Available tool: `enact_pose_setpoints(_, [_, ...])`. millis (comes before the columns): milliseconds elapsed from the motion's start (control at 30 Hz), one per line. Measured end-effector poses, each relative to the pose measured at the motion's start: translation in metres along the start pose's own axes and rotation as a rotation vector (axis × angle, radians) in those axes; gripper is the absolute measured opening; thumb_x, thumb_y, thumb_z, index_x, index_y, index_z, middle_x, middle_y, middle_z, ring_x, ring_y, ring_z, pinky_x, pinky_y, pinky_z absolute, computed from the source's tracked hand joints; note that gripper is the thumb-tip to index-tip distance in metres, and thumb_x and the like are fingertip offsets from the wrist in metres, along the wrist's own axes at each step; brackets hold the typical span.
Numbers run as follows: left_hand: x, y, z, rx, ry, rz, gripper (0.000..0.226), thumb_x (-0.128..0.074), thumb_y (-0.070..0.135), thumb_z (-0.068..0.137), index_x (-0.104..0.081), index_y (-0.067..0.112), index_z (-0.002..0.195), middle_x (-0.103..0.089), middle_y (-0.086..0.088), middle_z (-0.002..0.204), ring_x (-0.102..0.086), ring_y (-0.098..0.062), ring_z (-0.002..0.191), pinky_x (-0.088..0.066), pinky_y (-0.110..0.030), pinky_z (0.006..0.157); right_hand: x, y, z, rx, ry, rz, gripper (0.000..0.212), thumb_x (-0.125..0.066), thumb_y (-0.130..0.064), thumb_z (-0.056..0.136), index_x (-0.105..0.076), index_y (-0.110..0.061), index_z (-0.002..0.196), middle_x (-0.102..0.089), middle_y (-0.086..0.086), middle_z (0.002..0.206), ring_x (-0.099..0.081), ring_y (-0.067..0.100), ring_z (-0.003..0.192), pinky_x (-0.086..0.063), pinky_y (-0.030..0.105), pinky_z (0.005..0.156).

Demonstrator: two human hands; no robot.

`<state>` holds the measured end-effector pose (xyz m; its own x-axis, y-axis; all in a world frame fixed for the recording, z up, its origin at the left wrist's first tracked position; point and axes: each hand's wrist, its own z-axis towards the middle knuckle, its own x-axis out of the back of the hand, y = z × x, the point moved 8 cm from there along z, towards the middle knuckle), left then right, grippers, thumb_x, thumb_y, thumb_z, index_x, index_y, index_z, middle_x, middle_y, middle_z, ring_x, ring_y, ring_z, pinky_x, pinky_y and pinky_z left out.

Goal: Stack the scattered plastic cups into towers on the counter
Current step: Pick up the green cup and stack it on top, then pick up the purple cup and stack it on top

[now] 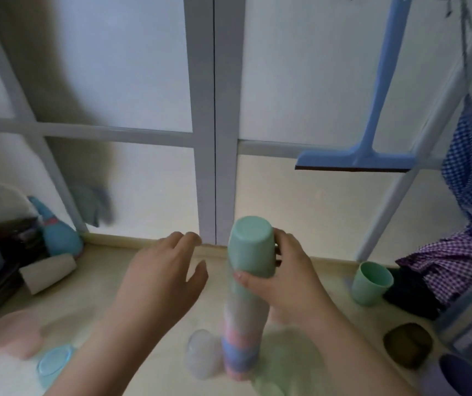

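Note:
A tall tower of upside-down plastic cups (242, 335) stands on the beige counter (100, 284), with pink, blue and pale cups below. My right hand (280, 277) grips the mint green cup (251, 247) on top of it. My left hand (162, 277) hovers open just left of the tower, touching nothing. A clear cup (202, 354) sits at the tower's foot on the left. Another mint green cup (371, 282) stands upright at the right. A purple cup (463, 375) shows at the bottom right corner.
Frosted window panes rise behind the counter. A blue squeegee (363, 155) hangs at the upper right above checked cloths (451, 264). Bottles and a white roll (47, 271) crowd the left. A pink lid (14, 332), a blue lid (54, 364) and a dark square dish (407, 348) lie near the front.

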<state>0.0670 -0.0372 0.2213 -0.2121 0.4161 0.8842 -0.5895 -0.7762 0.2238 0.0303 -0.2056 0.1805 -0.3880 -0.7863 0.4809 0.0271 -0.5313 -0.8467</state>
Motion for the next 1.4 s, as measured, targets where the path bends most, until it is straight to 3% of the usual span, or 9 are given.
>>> enact_pose_setpoints(100, [-0.004, -0.008, -0.009, 0.010, -0.029, -0.027, 0.027, -0.050, 0.037, 0.075, -0.058, 0.017, 0.092, -0.068, -0.002, 0.080, -0.065, -0.029, 0.066, -0.050, -0.034, 0.052, -0.018, 0.022, -0.005, -0.077, 0.003, -0.016, 0.066, -0.079, -0.040, 0.057, -0.047, -0.034, 0.114, -0.053, -0.010, 0.114, -0.054, 0.008, 0.101, -0.049, 0.029, 0.088])
enact_pose_setpoints(200, [-0.004, -0.003, -0.011, -0.010, -0.021, -0.084, 0.021, -0.061, 0.030, 0.077, -0.059, 0.017, 0.094, -0.069, -0.003, 0.085, -0.065, -0.030, 0.073, -0.049, -0.034, 0.056, -0.020, 0.035, -0.010, -0.135, 0.011, 0.011, 0.073, -0.079, -0.046, 0.055, -0.045, -0.035, 0.119, -0.054, -0.010, 0.118, -0.055, 0.007, 0.104, -0.050, 0.031, 0.089])
enact_pose_setpoints(333, [-0.005, 0.037, -0.008, -0.183, -0.036, -0.128, 0.030, -0.042, 0.041, 0.074, -0.057, 0.021, 0.089, -0.068, 0.003, 0.078, -0.065, -0.024, 0.063, -0.049, -0.030, 0.049, -0.003, 0.047, -0.024, -0.146, 0.054, -0.100, 0.083, -0.079, -0.046, 0.059, -0.038, -0.034, 0.129, -0.049, -0.015, 0.120, -0.051, 0.004, 0.106, -0.046, 0.026, 0.091])
enact_pose_setpoints(467, [-0.019, 0.100, -0.015, -0.360, -0.065, -0.139, 0.027, -0.042, 0.042, 0.070, -0.060, 0.027, 0.084, -0.066, 0.011, 0.070, -0.062, -0.013, 0.057, -0.042, -0.021, 0.045, 0.038, 0.073, -0.051, -0.233, 0.140, -0.189, 0.071, -0.075, -0.040, 0.066, -0.042, -0.030, 0.128, -0.051, -0.010, 0.117, -0.050, 0.006, 0.102, -0.043, 0.026, 0.090])
enact_pose_setpoints(667, [-0.086, 0.174, -0.023, -0.537, -0.224, -0.235, 0.031, -0.042, 0.040, 0.073, -0.059, 0.021, 0.092, -0.067, 0.005, 0.076, -0.065, -0.020, 0.065, -0.054, -0.031, 0.055, 0.109, 0.118, -0.101, -0.406, 0.215, -0.302, 0.062, -0.071, -0.033, 0.075, -0.041, -0.028, 0.128, -0.049, -0.008, 0.119, -0.048, 0.005, 0.105, -0.042, 0.024, 0.094])
enact_pose_setpoints(800, [-0.131, 0.207, -0.022, -0.554, -0.368, -0.204, 0.031, -0.041, 0.041, 0.078, -0.058, 0.020, 0.094, -0.068, 0.002, 0.086, -0.066, -0.024, 0.074, -0.053, -0.036, 0.063, 0.149, 0.150, -0.130, -0.510, 0.261, -0.380, 0.060, -0.070, -0.035, 0.076, -0.043, -0.026, 0.129, -0.052, -0.003, 0.125, -0.049, 0.008, 0.108, -0.037, 0.019, 0.092])
enact_pose_setpoints(967, [-0.164, 0.241, -0.024, -0.532, -0.410, -0.266, 0.032, -0.045, 0.036, 0.088, -0.049, 0.019, 0.115, -0.061, 0.000, 0.114, -0.059, -0.023, 0.102, -0.043, -0.034, 0.079, 0.195, 0.214, -0.149, -0.678, 0.244, -0.611, 0.068, -0.069, -0.035, 0.075, -0.037, -0.020, 0.133, -0.039, 0.006, 0.137, -0.038, 0.026, 0.125, -0.036, 0.036, 0.104])
enact_pose_setpoints(1167, [-0.199, 0.255, -0.026, -0.458, -0.506, -0.192, 0.035, -0.041, 0.038, 0.090, -0.044, 0.022, 0.121, -0.058, 0.002, 0.120, -0.059, -0.020, 0.101, -0.046, -0.031, 0.081, 0.217, 0.285, -0.152, -0.849, 0.188, -0.595, 0.086, -0.068, -0.041, 0.075, -0.017, -0.020, 0.142, -0.026, 0.012, 0.145, -0.026, 0.032, 0.133, -0.033, 0.040, 0.106])
enact_pose_setpoints(1400, [-0.223, 0.243, -0.028, -0.316, -0.607, -0.246, 0.032, -0.046, 0.038, 0.088, -0.046, 0.023, 0.117, -0.058, 0.007, 0.113, -0.059, -0.016, 0.098, -0.050, -0.032, 0.085, 0.215, 0.306, -0.144, -0.853, 0.162, -0.506, 0.083, -0.074, -0.043, 0.064, -0.035, -0.017, 0.132, -0.045, 0.011, 0.131, -0.047, 0.029, 0.118, -0.047, 0.039, 0.094])
